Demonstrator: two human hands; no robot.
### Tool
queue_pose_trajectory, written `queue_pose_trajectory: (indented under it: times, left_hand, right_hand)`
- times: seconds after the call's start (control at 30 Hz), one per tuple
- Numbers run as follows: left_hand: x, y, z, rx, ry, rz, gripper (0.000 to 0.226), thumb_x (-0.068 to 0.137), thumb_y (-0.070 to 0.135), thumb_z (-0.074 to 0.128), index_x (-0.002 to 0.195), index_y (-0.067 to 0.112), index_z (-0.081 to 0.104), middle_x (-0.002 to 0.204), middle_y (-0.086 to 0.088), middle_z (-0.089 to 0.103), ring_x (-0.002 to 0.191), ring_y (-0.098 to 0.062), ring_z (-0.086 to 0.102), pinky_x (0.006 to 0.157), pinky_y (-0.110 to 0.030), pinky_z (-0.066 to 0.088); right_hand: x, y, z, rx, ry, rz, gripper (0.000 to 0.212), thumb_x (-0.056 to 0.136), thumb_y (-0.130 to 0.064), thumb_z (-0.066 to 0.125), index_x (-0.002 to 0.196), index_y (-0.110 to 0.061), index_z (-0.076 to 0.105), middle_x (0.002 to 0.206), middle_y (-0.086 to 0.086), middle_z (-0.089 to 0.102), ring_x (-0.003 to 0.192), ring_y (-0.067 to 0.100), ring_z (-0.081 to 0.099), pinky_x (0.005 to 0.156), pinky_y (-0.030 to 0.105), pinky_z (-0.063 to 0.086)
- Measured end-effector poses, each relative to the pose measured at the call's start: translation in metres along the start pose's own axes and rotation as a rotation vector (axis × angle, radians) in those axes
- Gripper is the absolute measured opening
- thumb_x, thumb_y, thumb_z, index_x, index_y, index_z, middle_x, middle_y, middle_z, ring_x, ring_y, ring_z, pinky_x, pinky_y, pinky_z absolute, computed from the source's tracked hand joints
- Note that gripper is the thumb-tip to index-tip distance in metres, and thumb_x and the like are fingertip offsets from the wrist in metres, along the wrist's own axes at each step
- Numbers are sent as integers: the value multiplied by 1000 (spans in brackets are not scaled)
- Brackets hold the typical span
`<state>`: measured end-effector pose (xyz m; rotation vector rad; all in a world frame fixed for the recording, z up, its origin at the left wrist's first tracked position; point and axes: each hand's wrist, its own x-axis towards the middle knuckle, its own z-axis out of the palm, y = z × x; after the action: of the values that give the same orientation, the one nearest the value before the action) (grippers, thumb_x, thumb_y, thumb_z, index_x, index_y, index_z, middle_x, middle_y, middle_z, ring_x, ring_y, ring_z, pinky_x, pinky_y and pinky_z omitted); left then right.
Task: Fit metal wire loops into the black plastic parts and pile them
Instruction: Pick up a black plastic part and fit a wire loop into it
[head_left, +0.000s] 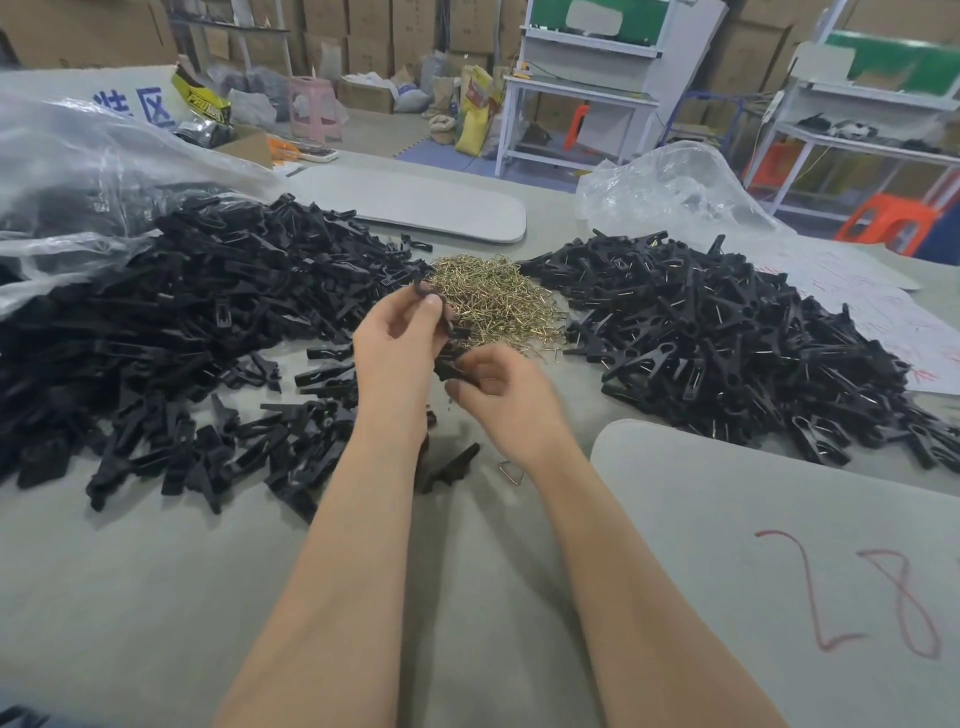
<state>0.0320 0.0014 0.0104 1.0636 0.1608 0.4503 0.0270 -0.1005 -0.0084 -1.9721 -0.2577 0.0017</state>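
Note:
A heap of brass-coloured wire loops (493, 301) lies in the middle of the table. To its left spreads a large pile of bare black plastic parts (197, 322). On the right sits a pile of black parts with wire fitted (727, 343). My left hand (397, 348) is raised in front of the loop heap and grips a black plastic part (448, 358) by its upper end. My right hand (501, 395) pinches the lower end of the same part. A single wire loop (510, 472) lies on the table below my right wrist.
A clear plastic bag (78, 171) holding more black parts lies at the far left, another crumpled bag (670, 187) at the back right. Grey boards lie at the back centre (415, 202) and near right (779, 545). Loose black parts (447, 470) are scattered under my arms.

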Motion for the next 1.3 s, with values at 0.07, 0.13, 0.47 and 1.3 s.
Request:
queue_pose_trajectory:
  times: [0.07,0.13,0.47,1.3]
  left_hand:
    - [0,0,-1,-28,36,8,13,94,2,53,93,11,63,76,3,63,74,-9,61,75,-19,51]
    - [1,0,-3,-69,70,13,13,94,2,53,93,11,62,77,2,62,74,-9,61,76,-19,51]
    - [1,-6,0,0,-42,-119,15,94,-1,52,90,11,60,75,-1,61,70,-9,59,75,-20,54]
    - [-5,-24,10,165,-308,-170,19,92,-2,55,94,15,64,73,7,71,70,-6,68,71,-20,56]
  right_hand:
    - [-2,-4,-7,-222,-99,-45,36,84,-22,69,118,-22,59,116,-5,61,110,12,56,95,25,41]
    - [-5,-9,-21,-384,-195,-44,42,80,-30,71,120,-24,58,123,0,53,113,16,50,88,23,36]
    - [-9,-10,-31,-211,-143,-15,13,85,-17,68,87,-15,56,80,13,67,70,24,65,69,36,52]
    - [-3,4,-28,-179,387,-218,34,92,-4,49,118,-16,66,97,1,72,82,9,59,81,22,46]
